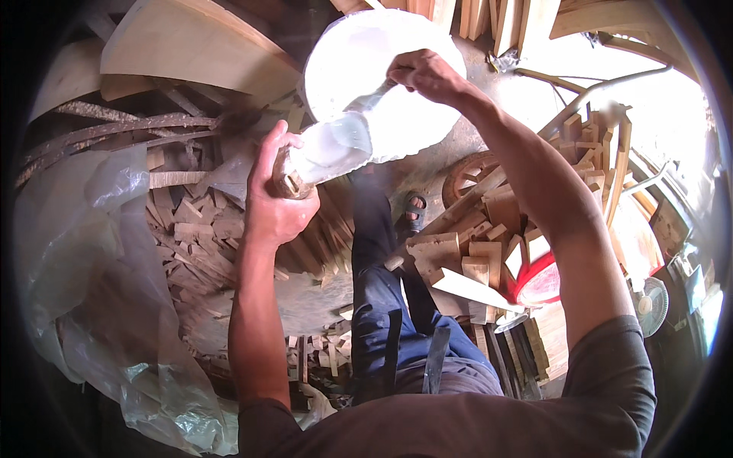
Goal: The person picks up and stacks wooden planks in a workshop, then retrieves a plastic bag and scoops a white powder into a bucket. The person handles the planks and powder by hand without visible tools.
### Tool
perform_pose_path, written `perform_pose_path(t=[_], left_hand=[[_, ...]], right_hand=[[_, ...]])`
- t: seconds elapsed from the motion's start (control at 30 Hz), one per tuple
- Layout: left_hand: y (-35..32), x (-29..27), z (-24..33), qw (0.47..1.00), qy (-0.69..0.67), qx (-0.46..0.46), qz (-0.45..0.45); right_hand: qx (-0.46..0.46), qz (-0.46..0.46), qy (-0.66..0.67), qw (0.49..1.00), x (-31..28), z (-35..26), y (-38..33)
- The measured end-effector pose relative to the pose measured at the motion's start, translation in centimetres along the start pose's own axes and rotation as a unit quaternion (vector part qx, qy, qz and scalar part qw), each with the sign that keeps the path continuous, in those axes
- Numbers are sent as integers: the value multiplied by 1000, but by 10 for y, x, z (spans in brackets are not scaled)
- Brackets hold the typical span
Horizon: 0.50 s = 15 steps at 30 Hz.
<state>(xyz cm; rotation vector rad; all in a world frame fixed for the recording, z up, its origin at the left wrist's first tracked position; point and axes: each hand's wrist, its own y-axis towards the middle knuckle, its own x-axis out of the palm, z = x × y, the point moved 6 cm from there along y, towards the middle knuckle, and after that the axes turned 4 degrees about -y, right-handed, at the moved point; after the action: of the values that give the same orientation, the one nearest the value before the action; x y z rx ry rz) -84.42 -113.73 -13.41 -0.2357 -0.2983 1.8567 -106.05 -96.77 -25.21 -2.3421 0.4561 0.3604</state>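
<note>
My left hand [279,195] is closed round the wooden end of a wide flat scraper [334,149], whose pale blade is smeared with white paste. In my right hand [429,76] is a putty knife [372,99], pinched near its handle and angled down to the left. Its blade meets or overlaps the scraper's far edge; glare hides which. Beneath both tools lies a large round white surface [412,126], overexposed, so I cannot tell whether it is a tub of paste or a covered top.
Curved wooden panels [191,49] lean at the far left, above a clear plastic sheet [92,267]. Wood offcuts [202,229] are heaped at left, with more blocks [469,256] at right beside a red-rimmed round object [539,281]. A white fan [651,307] stands far right. A sandalled foot [416,211] shows below.
</note>
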Motion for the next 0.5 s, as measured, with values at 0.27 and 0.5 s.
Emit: perform_pose_path(t=[0.27,0.5], left_hand=[[5,0,4,999,29,18,-6],[-1,-2,-3,998,-50,-30,-12]], right_hand=[[-23,41,74,996,-17,-23,-54],[-245,138,-79,956,12,-60,-97]])
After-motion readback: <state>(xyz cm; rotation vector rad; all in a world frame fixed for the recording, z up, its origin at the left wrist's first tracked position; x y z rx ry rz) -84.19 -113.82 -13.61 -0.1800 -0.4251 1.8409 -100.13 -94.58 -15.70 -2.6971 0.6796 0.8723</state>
